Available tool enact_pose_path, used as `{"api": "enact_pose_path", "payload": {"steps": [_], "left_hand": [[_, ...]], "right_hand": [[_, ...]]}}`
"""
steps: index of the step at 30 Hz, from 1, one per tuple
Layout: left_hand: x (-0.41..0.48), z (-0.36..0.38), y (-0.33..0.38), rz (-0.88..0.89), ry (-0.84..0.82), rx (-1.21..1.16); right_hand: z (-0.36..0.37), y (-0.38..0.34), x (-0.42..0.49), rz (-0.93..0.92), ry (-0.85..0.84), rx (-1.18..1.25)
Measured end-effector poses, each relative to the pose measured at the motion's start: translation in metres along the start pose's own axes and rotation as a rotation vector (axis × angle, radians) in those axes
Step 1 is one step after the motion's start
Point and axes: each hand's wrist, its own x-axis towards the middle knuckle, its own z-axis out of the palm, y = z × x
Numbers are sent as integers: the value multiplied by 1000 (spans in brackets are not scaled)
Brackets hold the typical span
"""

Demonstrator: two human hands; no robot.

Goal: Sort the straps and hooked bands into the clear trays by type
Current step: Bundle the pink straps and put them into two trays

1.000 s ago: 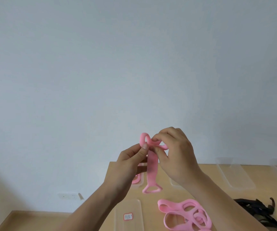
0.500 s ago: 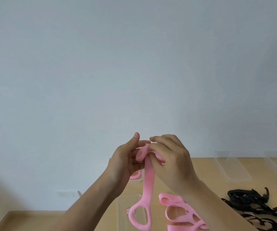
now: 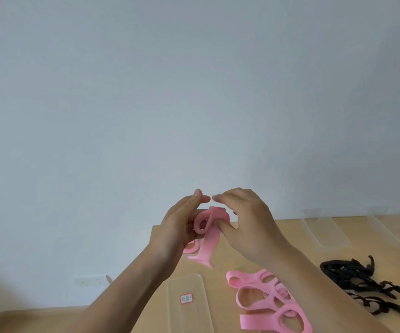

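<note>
Both hands work one pink strap in the air above the desk. The left hand curls its fingers round the looped top end. The right hand hooks its thumb into the fold, with its other fingers arched over it and blurred. The strap's tail hangs free, its ring end just above the desk.

The step looks like coiling the strap so it fits a tray. Done well, the left hand pins the loop firmly while the right winds the tail flat, without twists. The roll then goes into the labelled clear tray, not among the loose pink straps or the black hooked bands.
</note>
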Motion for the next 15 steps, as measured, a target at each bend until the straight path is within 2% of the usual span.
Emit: {"api": "enact_pose_path", "payload": {"steps": [3, 7, 11, 15], "left_hand": [[0, 0, -1, -2, 1, -31], [-1, 0, -6, -31, 46, -168], [-7, 6, -21, -80, -49, -67], [-9, 9, -25, -41, -53, 4]], "right_hand": [[-2, -2, 1, 2, -68, -1], [0, -1, 0, 28, 37, 35], [-1, 3, 2, 16, 146, 8], [3, 4, 2, -7, 197, -98]]}}
